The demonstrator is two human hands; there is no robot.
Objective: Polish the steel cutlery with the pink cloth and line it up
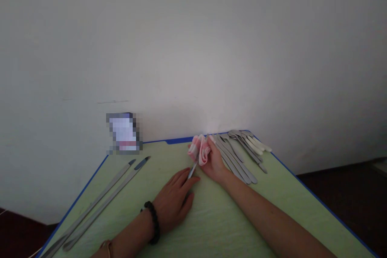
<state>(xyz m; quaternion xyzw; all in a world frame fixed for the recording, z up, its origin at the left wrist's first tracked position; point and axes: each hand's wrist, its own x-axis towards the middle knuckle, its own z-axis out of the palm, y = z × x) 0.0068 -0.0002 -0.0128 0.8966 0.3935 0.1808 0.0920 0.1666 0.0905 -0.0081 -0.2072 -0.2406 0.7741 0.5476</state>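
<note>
My left hand (pixel 175 195), with a dark bead bracelet at its wrist, pinches one end of a slim metal piece of cutlery (pixel 192 170) low over the table. The cutlery's other end disappears into a folded pink and white cloth (pixel 203 151), so its kind is hidden. Closed around that cloth is my right hand (pixel 215 163), pressing it about the metal. Just right of this hand lie several metal pieces of cutlery (pixel 236 161) side by side, their handles pointing toward me.
Two table knives (pixel 113 193) lie slanted on the left of the green table (pixel 223 217), with more metal at the near left corner. A blurred phone (pixel 123 132) leans by the wall at back left. Spoons (pixel 246 143) and white-handled cutlery (pixel 256 144) lie at back right.
</note>
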